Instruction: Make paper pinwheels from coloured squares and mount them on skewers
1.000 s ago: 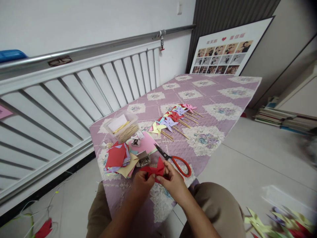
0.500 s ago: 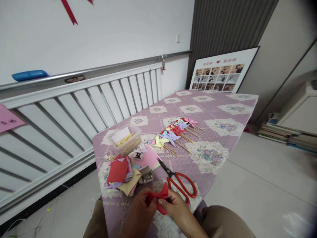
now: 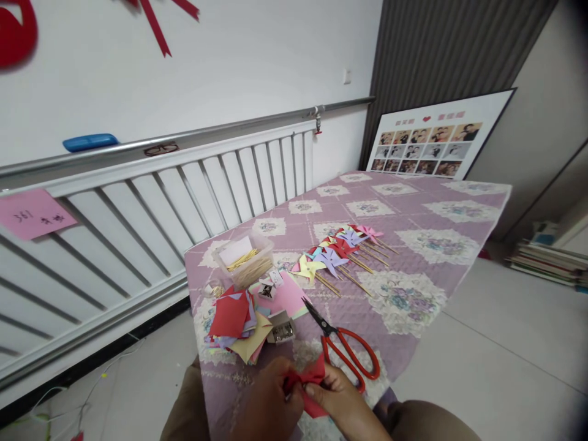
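Near the table's front edge, a red folded paper (image 3: pixel 315 373) is pinched between my two hands. My left hand (image 3: pixel 275 392) closes on its left side, and my right hand (image 3: pixel 337 392) grips the right side with the thumb pressed on top. Its inner folds are hidden by my fingers. Just beyond my right hand lie scissors (image 3: pixel 342 343) with red handles, blades pointing away. A small box of metal pins (image 3: pixel 282 329) stands close to my left hand. To its left is a pile of coloured paper squares (image 3: pixel 231 313), a red one uppermost.
Several finished paper pinwheels (image 3: pixel 331 261) on sticks lie mid-table. A clear plastic box (image 3: pixel 252 272) holds wooden sticks. Pink paper (image 3: pixel 291 293) lies beside a second small box (image 3: pixel 266 290). A white radiator (image 3: pixel 184 202) runs along the left, and a photo board (image 3: pixel 441 138) leans behind the table.
The view has shifted left and slightly up, so everything appears farther right and lower. Both hands still hold the red paper in nearly the same pose.
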### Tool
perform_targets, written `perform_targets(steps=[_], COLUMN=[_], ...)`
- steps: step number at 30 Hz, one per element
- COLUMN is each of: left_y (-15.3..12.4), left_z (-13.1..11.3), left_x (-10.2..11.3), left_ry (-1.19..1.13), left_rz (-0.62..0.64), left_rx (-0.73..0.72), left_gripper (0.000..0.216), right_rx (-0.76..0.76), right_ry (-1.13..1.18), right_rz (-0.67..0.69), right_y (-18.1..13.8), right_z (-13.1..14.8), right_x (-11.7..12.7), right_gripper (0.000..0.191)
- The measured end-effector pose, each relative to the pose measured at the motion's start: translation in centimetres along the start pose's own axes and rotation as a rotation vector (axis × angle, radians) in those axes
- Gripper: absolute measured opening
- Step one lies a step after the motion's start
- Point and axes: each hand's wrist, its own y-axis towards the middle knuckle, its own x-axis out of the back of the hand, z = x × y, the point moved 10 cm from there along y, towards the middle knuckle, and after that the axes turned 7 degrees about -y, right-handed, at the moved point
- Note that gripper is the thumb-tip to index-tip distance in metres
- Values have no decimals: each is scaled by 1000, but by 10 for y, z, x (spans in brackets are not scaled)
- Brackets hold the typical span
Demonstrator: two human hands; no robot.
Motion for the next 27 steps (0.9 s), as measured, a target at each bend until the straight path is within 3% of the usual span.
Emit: perform_targets(steps=[12,17,23,27], left_y=[-3,-4,-5,-4], left_z=[-14,-20,-31,-25], left_x=[7,9,11,6], left_ry=[16,-17,100,-25], left_rz=[-25,-39,-61,-23], left_rx=[78,4,-73,31], left_gripper=[8,10,9,10], right_rx=[11,18,24,36], right_ry=[-63,-90,-92,-70], right_rz=[-68,-48,-73,-118], right_y=[8,7,5,3], right_z=[-19,-21,-18,-12], right_x=[19,18,19,21], right_gripper=[32,31,33,34])
